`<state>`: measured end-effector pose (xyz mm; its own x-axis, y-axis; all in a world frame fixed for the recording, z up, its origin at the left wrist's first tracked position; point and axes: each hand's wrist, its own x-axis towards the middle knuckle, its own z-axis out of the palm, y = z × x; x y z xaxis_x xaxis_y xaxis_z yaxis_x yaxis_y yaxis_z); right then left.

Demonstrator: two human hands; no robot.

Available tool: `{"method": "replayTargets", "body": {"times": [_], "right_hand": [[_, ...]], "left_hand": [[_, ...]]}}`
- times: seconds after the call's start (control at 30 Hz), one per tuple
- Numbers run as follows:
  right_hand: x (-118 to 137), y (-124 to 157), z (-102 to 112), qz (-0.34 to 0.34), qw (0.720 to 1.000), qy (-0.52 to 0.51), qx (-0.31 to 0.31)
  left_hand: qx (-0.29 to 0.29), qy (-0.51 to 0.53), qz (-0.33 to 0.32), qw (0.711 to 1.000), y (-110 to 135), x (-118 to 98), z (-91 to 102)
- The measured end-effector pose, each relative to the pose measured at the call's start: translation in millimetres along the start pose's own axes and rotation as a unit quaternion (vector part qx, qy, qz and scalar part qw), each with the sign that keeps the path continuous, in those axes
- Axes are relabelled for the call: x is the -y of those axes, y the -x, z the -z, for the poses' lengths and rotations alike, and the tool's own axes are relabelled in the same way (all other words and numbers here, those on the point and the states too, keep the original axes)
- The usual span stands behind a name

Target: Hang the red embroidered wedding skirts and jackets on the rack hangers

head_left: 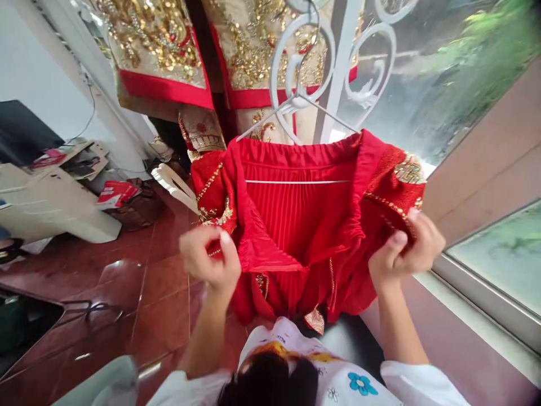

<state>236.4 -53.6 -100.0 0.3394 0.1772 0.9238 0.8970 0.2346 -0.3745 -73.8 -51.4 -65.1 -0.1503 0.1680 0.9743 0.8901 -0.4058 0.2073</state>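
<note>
Your left hand (pixel 210 260) — fingers pinched shut on the left edge of the red dress (pixel 302 225). The dress hangs on a white hanger (pixel 298 107) hooked to the window grille (pixel 333 62). Your right hand (pixel 406 245) — fingers closed on its gold-trimmed right edge.

Red tiled floor (pixel 164 293): red papers (pixel 116 193), cardboard pieces (pixel 54 206), white plastic chair (pixel 175 183) lying on it.

Open floor (pixel 160 293) lies left of the red garment (pixel 296 225); the white grille (pixel 338 67) (curled ironwork) and window sill (pixel 477 304) block the right.
</note>
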Motion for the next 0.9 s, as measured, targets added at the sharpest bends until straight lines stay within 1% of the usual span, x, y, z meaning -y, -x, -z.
{"method": "replayTargets", "body": {"times": [0.03, 0.07, 0.1, 0.13, 0.17, 0.2, 0.23, 0.27, 0.3, 0.33, 0.37, 0.4, 0.47, 0.5, 0.53, 0.57, 0.63, 0.73, 0.8, 0.9], "right_hand": [[6, 19, 9, 0.024, 0.999, -0.012, -0.038], [13, 39, 18, 0.044, 0.998, -0.028, -0.044], [20, 61, 26, 0.055, 0.997, -0.047, -0.015], [26, 84, 32, 0.052, 0.995, -0.071, 0.052], [32, 106, 36, 0.032, 0.986, -0.092, 0.138], [36, 126, 38, -0.002, 0.968, -0.099, 0.23], [38, 144, 39, -0.043, 0.942, -0.094, 0.318], [39, 158, 38, -0.085, 0.913, -0.079, 0.391], [38, 168, 36, -0.122, 0.887, -0.062, 0.44], [36, 175, 33, -0.153, 0.87, -0.051, 0.466], [34, 178, 30, -0.179, 0.861, -0.051, 0.473], [32, 179, 27, -0.2, 0.859, -0.06, 0.468], [30, 172, 20, -0.226, 0.853, -0.087, 0.463], [30, 167, 18, -0.236, 0.844, -0.098, 0.472], [32, 162, 16, -0.243, 0.832, -0.105, 0.488], [34, 157, 15, -0.25, 0.82, -0.107, 0.504], [39, 150, 14, -0.263, 0.799, -0.09, 0.533], [46, 149, 14, -0.26, 0.782, -0.082, 0.56], [48, 153, 12, -0.268, 0.771, -0.114, 0.566], [47, 160, 5, -0.342, 0.749, -0.189, 0.535]], "left_hand": [[-0.027, 0.013, 0.021, 0.999, 30, -6, 11.0], [-0.017, 0.025, 0.041, 0.999, 60, -11, 19.9], [0.018, 0.031, 0.077, 0.996, 89, -15, 26.6], [0.064, 0.036, 0.135, 0.988, 115, -18, 31.4], [0.104, 0.035, 0.201, 0.973, 136, -20, 34.4], [0.146, 0.034, 0.267, 0.952, 152, -21, 36.0], [0.18, 0.034, 0.325, 0.928, 164, -21, 36.4], [0.207, 0.033, 0.37, 0.905, 171, -21, 35.8], [0.238, 0.032, 0.399, 0.885, 174, -20, 34.4], [0.275, 0.028, 0.414, 0.867, 175, -19, 32.4], [0.322, 0.024, 0.418, 0.849, 174, -19, 29.9], [0.382, 0.022, 0.412, 0.827, 174, -20, 27.1], [0.503, 0.037, 0.39, 0.77, 175, -27, 20.9], [0.547, 0.053, 0.377, 0.745, 177, -33, 17.7], [0.575, 0.07, 0.365, 0.729, 180, -40, 14.5], [0.59, 0.085, 0.351, 0.722, 183, -48, 11.3], [0.6, 0.086, 0.322, 0.727, 190, -64, 4.7], [0.616, 0.013, 0.293, 0.731, 197, -80, -6.2], [0.626, -0.039, 0.279, 0.727, 202, -84, -13.1], [0.628, -0.047, 0.258, 0.733, 208, -82, -19.8]]}}
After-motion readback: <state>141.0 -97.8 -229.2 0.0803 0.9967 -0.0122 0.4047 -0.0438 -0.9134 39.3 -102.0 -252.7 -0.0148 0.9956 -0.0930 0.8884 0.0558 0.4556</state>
